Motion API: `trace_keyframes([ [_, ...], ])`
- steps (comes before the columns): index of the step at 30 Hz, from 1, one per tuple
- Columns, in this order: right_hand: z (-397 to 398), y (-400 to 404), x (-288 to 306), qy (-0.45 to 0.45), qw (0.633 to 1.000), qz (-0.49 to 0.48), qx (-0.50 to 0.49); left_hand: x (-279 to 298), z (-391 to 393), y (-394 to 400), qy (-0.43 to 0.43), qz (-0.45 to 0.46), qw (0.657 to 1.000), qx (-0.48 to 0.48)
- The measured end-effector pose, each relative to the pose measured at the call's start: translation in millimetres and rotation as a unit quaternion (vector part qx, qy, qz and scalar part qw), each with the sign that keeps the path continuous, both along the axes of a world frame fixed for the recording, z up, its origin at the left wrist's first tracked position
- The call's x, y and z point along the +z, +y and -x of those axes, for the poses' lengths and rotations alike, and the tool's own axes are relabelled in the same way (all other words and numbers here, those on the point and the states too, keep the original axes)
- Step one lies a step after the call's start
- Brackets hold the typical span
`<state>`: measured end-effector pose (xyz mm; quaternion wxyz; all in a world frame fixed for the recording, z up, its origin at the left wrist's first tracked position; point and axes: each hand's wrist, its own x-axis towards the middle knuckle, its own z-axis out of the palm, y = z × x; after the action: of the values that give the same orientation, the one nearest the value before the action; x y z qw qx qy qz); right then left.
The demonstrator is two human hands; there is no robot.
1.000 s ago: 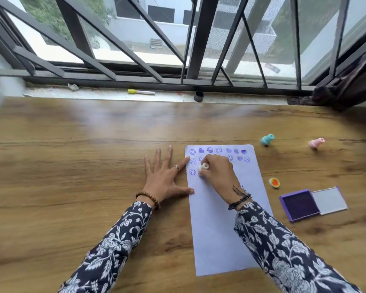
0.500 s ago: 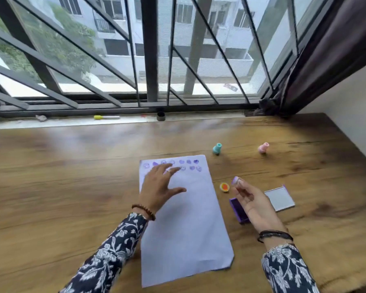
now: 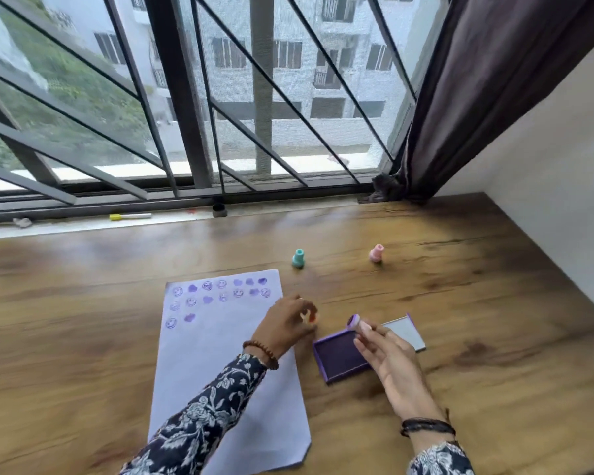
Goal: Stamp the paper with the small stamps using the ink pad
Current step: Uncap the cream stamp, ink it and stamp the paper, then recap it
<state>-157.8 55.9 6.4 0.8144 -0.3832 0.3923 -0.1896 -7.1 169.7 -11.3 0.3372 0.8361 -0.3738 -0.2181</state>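
A white paper (image 3: 220, 365) lies on the wooden table (image 3: 477, 337), its top rows covered with purple smiley and heart prints. My right hand (image 3: 388, 351) holds a small white stamp (image 3: 354, 322) by its handle, inked face tilted up, just above the open purple ink pad (image 3: 340, 358). My left hand (image 3: 285, 323) reaches across the paper's right edge and its fingers close around a small orange-and-yellow stamp (image 3: 312, 317) on the table. A teal stamp (image 3: 298, 258) and a pink stamp (image 3: 376, 253) stand farther back.
The ink pad's lid (image 3: 407, 332) lies open to the right of the pad. A yellow-capped marker (image 3: 129, 216) and a small dark cap (image 3: 219, 210) rest on the window sill. A dark curtain (image 3: 477, 97) hangs at the right, beside a white wall.
My right hand left the paper with the white stamp and came over the ink pad. My left hand lifted off the paper and moved right onto the orange stamp. The view swung right.
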Motion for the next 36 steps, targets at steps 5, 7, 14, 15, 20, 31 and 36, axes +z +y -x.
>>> trace_keyframes([
  [5,-7,-3,13,0.022,0.980,0.180,0.082,19,20,9,0.384,0.192,0.895,0.125],
  [7,-11,-3,19,0.024,0.960,0.252,0.119,25,25,13,0.421,0.214,0.873,0.121],
  [14,-15,3,33,0.014,0.917,0.371,0.148,34,26,18,0.456,0.237,0.849,0.123],
  [15,-15,3,35,0.013,0.914,0.376,0.151,35,26,19,0.455,0.238,0.850,0.120],
  [20,-17,3,48,0.035,0.886,0.433,0.165,41,24,20,0.451,0.269,0.846,0.096],
  [31,-31,-1,45,0.065,0.877,0.427,0.212,32,21,19,0.455,0.301,0.829,0.122],
  [36,-35,-1,24,0.040,0.936,0.296,0.187,16,22,5,0.534,0.342,0.750,0.188],
])
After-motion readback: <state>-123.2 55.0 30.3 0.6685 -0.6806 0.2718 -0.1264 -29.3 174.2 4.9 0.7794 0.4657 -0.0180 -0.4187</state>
